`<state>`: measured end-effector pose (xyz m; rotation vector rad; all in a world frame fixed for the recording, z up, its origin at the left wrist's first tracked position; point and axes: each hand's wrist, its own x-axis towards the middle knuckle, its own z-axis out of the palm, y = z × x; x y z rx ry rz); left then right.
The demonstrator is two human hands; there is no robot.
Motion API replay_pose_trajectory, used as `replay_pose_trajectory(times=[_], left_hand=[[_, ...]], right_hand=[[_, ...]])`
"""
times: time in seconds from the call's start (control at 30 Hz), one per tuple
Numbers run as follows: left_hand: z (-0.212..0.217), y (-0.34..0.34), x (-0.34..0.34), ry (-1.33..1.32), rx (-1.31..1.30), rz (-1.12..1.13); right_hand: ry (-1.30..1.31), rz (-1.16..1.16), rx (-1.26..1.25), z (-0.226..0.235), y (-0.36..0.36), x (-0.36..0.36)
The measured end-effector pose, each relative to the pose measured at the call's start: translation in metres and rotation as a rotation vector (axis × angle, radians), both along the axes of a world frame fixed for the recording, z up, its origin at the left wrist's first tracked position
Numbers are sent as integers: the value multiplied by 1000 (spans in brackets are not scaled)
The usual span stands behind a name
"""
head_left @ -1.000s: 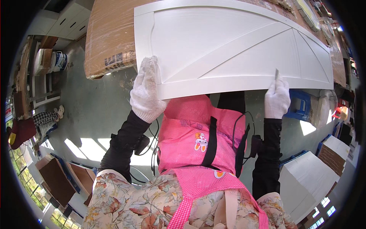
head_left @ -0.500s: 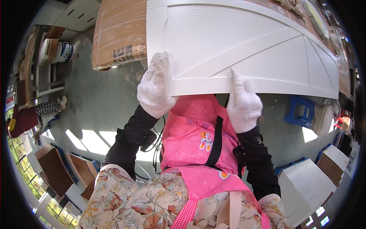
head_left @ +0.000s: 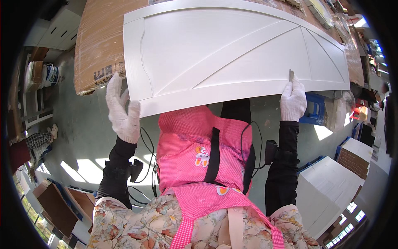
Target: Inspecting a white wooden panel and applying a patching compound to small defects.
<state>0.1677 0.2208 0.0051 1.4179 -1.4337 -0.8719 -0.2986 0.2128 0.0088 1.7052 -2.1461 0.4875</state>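
A long white panel (head_left: 232,45) with raised borders and slanting strips lies in front of me. My left hand (head_left: 123,108), in a white knit glove, is just off the panel's near left corner. Its fingers are apart and hold nothing. Toward the right end, my right hand (head_left: 293,99), also gloved, reaches over the panel's near edge. A small grey flat piece (head_left: 291,75) sticks up from its pinched fingertips against the panel's border; its kind is too small to make out.
A plastic-wrapped cardboard box (head_left: 99,45) sits beside and under the panel's left side. A blue plastic stool (head_left: 314,110) stands on the floor past my right hand. Stacked white boards (head_left: 327,186) are at the lower right. A person's checkered trouser leg (head_left: 37,141) shows at far left.
My view has shifted to the right. The left hand has come off the panel's left end and opened. The right hand has slid right along the near border, and the grey piece now shows.
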Motion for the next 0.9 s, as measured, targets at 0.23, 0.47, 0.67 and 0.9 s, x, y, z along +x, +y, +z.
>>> replay_pose_trajectory(times=[0.23,0.47,0.67,0.9], left_hand=[[-51,-8,27,997,673,172],[-18,3,30,819,740,208],[-12,25,103,742,691,325],[-34,27,196,672,714,413]], right_hand=[[-105,378,217,22,19,153],[-254,399,236,34,28,145],[-229,-165,50,6,19,-12],[-540,-49,-127,-13,31,12]])
